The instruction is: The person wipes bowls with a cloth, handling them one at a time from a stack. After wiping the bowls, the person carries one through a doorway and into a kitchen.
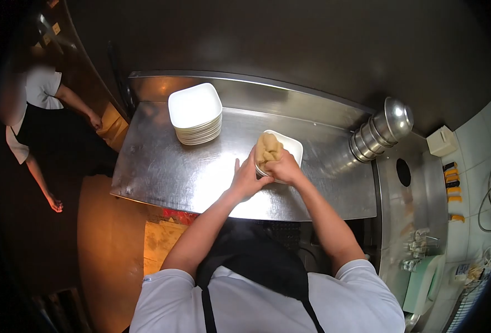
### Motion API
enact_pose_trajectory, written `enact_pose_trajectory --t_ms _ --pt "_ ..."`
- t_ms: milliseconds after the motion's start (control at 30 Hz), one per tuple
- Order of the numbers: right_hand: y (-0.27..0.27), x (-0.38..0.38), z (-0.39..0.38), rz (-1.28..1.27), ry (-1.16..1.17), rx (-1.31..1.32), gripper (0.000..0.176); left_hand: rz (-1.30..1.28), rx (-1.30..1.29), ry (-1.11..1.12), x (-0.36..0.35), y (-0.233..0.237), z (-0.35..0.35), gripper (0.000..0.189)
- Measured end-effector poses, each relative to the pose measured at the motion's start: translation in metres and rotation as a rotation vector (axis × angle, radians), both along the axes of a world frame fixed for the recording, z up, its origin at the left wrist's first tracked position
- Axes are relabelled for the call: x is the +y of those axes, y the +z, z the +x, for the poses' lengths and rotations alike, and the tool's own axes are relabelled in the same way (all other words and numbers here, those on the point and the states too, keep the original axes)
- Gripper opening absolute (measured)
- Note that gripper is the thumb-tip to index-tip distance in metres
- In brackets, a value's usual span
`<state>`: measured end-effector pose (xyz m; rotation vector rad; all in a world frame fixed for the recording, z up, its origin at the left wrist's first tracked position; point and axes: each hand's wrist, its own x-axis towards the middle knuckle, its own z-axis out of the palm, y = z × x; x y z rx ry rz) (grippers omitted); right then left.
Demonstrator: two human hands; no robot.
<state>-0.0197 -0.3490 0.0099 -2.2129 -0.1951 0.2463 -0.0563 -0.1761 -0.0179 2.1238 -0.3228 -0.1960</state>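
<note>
A single white square plate (291,145) lies on the steel counter (162,172) in front of me. My left hand (247,176) grips the plate's near-left edge. My right hand (283,168) presses a crumpled tan cloth (268,149) onto the plate. A stack of several white square plates (195,114) stands to the left, further back on the counter.
A stack of nested steel bowls (380,133) lies on its side at the counter's right end. A round hole (403,172) opens in the steel surface at right. Another person (40,119) in a white shirt and dark apron stands at far left.
</note>
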Motion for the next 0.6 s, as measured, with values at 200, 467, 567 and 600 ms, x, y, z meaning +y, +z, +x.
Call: enact_pose_trajectory --t_ms 200,467,567,600 --pt "0.076 -0.016 0.001 -0.525 0.064 -0.170 0.039 0.060 0.019 0.020 0.002 0.008 -0.007 0.115" --pt "0.018 -0.015 -0.008 0.402 0.077 0.247 0.038 0.056 -0.008 -0.013 0.005 0.011 -0.011 0.114" --pt "0.031 -0.015 -0.007 0.175 -0.184 -0.194 0.039 0.105 -0.031 0.022 0.005 0.005 -0.011 0.115" --pt "0.029 -0.016 -0.007 -0.013 -0.187 -0.257 0.041 0.110 -0.027 0.026 0.003 0.004 -0.015 0.115"
